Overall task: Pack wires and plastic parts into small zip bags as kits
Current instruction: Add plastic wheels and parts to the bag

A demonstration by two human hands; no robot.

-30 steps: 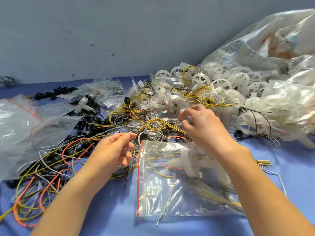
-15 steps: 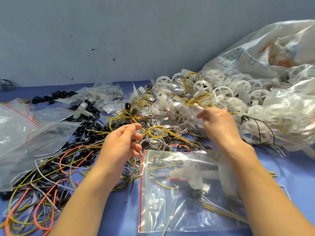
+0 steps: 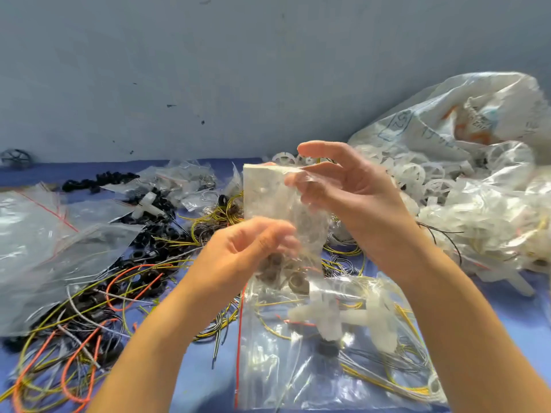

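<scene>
Both hands hold a small clear zip bag [image 3: 274, 204] upright above the table; dark ring parts sit in its bottom. My right hand [image 3: 351, 198] pinches the bag's top right edge, with the index finger raised. Lower down, my left hand [image 3: 247, 251] grips the bag's left side. Below them a larger red-striped zip bag [image 3: 328, 353] lies flat, holding white plastic parts and yellow wires. Loose yellow, orange and black wires [image 3: 89, 323] sprawl at the left.
A heap of white plastic wheels [image 3: 423, 180] and a big crumpled plastic sack [image 3: 477, 120] fill the right. Empty zip bags [image 3: 44, 248] lie at the left, black rings [image 3: 98, 178] behind them. A grey wall stands at the back.
The right hand pulled back from the wheel pile and both hands have lifted a small bag up in front of the camera; the view has tilted upward.
</scene>
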